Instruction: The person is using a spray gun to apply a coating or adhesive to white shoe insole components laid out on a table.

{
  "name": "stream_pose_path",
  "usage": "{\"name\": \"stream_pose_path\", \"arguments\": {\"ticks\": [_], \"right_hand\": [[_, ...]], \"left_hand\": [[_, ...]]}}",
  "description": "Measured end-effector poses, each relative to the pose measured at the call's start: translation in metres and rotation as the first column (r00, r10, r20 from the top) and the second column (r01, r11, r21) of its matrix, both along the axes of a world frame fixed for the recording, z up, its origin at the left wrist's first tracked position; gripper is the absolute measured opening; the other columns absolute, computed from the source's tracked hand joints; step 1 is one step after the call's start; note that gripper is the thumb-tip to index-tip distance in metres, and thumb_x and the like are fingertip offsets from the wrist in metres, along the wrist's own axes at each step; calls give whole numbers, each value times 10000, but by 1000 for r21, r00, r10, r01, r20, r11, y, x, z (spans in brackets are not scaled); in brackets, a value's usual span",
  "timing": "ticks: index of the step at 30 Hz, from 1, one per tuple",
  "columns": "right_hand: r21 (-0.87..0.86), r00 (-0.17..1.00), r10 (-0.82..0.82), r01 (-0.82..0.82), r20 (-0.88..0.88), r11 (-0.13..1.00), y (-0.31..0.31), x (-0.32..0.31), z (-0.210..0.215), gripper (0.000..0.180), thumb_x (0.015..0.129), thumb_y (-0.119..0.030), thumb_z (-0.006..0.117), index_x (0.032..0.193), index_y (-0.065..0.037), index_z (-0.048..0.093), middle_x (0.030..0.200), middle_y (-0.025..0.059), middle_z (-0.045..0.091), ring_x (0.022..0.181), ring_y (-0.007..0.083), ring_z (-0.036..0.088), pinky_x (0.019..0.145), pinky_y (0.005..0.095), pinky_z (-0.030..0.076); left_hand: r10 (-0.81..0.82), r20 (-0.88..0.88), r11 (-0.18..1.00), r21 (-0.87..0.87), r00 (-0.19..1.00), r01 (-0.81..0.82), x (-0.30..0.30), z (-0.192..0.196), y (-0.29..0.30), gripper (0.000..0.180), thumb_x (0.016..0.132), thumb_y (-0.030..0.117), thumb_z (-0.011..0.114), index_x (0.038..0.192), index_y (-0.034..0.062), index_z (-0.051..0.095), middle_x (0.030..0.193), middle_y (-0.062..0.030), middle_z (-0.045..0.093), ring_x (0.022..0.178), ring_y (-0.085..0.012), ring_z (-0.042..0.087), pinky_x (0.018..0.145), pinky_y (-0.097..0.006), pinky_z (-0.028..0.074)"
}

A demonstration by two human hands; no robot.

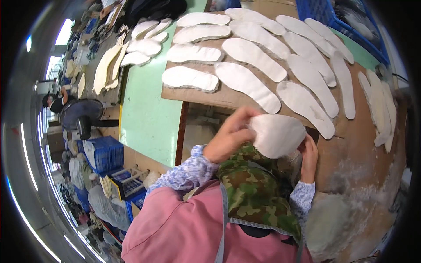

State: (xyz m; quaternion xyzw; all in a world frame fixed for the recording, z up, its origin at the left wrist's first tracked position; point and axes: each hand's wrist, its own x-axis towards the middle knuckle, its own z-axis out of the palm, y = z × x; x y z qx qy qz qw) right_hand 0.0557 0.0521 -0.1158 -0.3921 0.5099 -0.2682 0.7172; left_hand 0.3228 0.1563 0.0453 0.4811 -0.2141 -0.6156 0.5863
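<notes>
Between my two hands is a white insole (277, 136), held up in front of a camouflage apron (258, 188). It looks bent or foreshortened, so its full length does not show. My left hand (230, 135) pinches its left edge, slightly blurred. At its lower right edge, my right hand (308, 157) grips with fingers partly hidden behind the piece. Just beyond, rows of white insoles with fluffy edges lie on a brown board; the nearest insole (305, 107) is close above the held one.
Brown board (359, 144) with whitish dust extends right, bearing a stack of insoles (378, 107). A green tabletop (151, 118) lies left, with more insoles (144, 45) at its far end. Blue crates (101, 154) and a black fan (82, 115) stand left; another blue crate (322, 17) is far right.
</notes>
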Motion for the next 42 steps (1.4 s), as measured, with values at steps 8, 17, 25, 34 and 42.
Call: {"name": "stream_pose_path", "arguments": {"ticks": [8, 17, 25, 34, 42], "right_hand": [[-724, 849, 369, -519, -378, 455, -19, 202, 50, 280, 826, -28, 597, 1104, -9, 622, 1034, 140, 646, 940, 267, 626, 826, 347, 484], [-709, 627, 395, -698, -672, -99, 27, 441, -2, 858, 611, -312, 768, 1349, -44, 423, 1293, 173, 457, 1195, 358, 429, 991, 474, 345], [-661, 588, 346, -737, -731, -142, 35, 501, -22, 874, 581, -186, 758, 1364, -49, 395, 1230, 152, 490, 1114, 347, 482, 928, 460, 392], [-694, 582, 433, -703, -688, -157, 27, 507, -5, 870, 574, -181, 789, 1350, -54, 417, 1263, 156, 484, 1146, 346, 483, 933, 451, 403], [-735, 692, 325, -677, -645, -18, -5, 444, -2, 633, 684, -263, 777, 1242, -80, 542, 1203, 126, 547, 1126, 321, 512, 914, 450, 412]], "left_hand": [[391, 296, 887, 130, 871, -443, 102, 30, 123, 393, 787, -19, 507, 1178, 15, 483, 1057, -70, 592, 943, -156, 576, 815, -282, 465], [510, 392, 794, 128, 766, -594, 182, 26, 206, 379, 799, 15, 553, 1175, 12, 505, 1030, -56, 580, 922, -143, 566, 772, -280, 478], [602, 296, 730, 173, 741, -662, 198, 16, 234, 381, 797, 55, 576, 1169, 19, 505, 1038, -35, 569, 926, -119, 548, 805, -277, 456], [614, 267, 726, 179, 743, -664, 183, 6, 225, 378, 803, 55, 581, 1169, 6, 504, 1067, -51, 565, 962, -133, 546, 825, -282, 452], [643, 329, 684, 159, 692, -712, 174, 8, 221, 374, 799, 47, 572, 1164, 9, 502, 1033, -42, 585, 943, -129, 556, 823, -268, 444]]}}
